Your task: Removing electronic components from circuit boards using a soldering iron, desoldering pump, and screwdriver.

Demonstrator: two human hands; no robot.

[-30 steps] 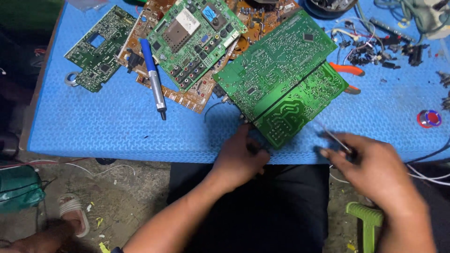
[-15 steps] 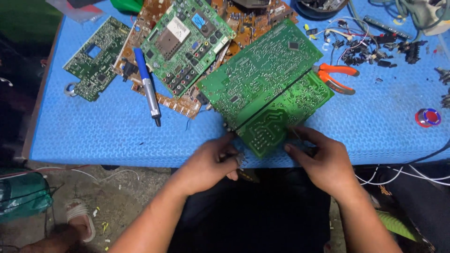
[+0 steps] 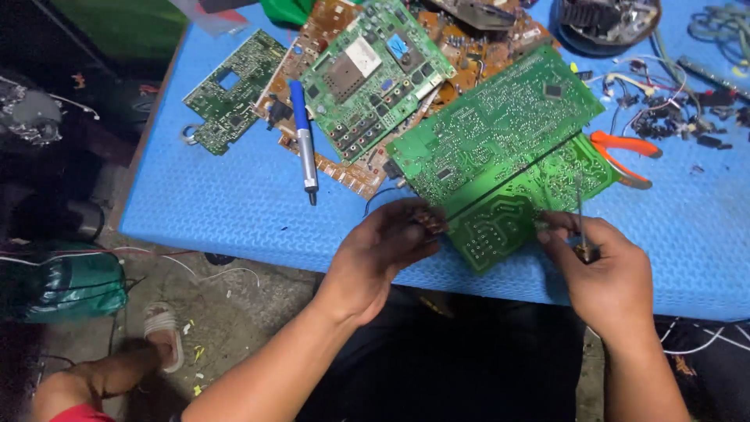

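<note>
both hands work at the near edge of the large green circuit board, which lies solder side up a little right of the frame's centre. left hand has its fingers curled and pinched on the board's lower left corner, over a small dark part; right hand is closed round a thin metal tool whose shaft stands up over the board's lower right. the likeliest slip is the tool tip skidding across the solder points and nicking the fingers close by, since both hands sit near it; the board could also tip off the edge, as its near corner overhangs. orange-handled pliers lie just beside it on the right, a blue pen-like tool to the left, and other boards pile up at the top. the blue textured table mat sits above a dirty concrete floor with loose wires, a sandalled foot at lower left.
</note>
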